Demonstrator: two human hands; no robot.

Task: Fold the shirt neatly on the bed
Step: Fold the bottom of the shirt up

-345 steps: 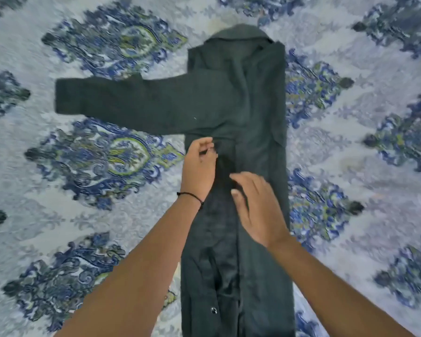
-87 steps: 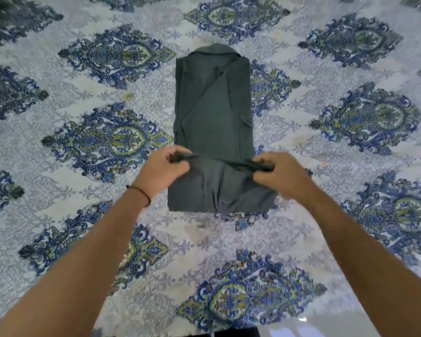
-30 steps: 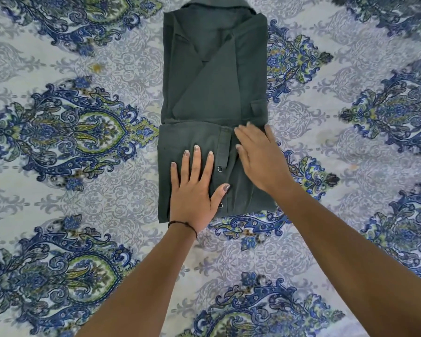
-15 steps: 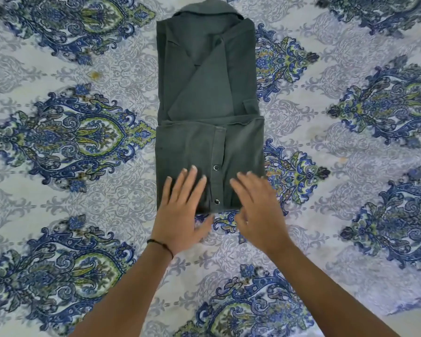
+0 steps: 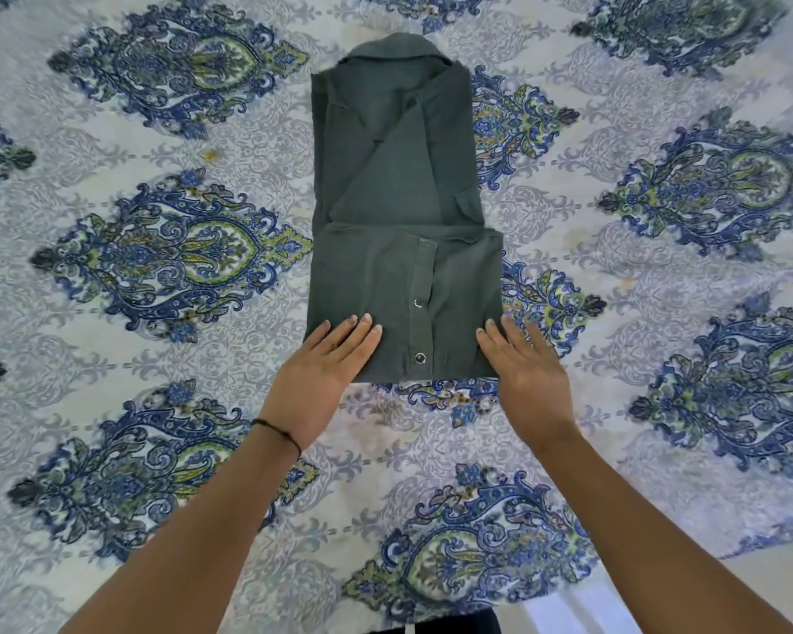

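The dark green shirt (image 5: 399, 176) lies on the bed as a narrow upright rectangle, collar at the far end. Its lower part is folded up over the middle, with the snap placket facing up. My left hand (image 5: 323, 375) lies flat on the shirt's near left corner, fingers together and extended. My right hand (image 5: 525, 372) lies flat on the near right corner, its fingers partly on the bedsheet. Neither hand grips the cloth.
The bedsheet (image 5: 156, 404) is white with large blue and green paisley medallions and spreads all around the shirt. The bed's near edge (image 5: 706, 555) shows at the lower right, with pale floor beyond it.
Both hands slid from the middle of the folded lower part toward me and apart, out to the near corners. Earlier, the hem was lifted and folded up over the shirt.
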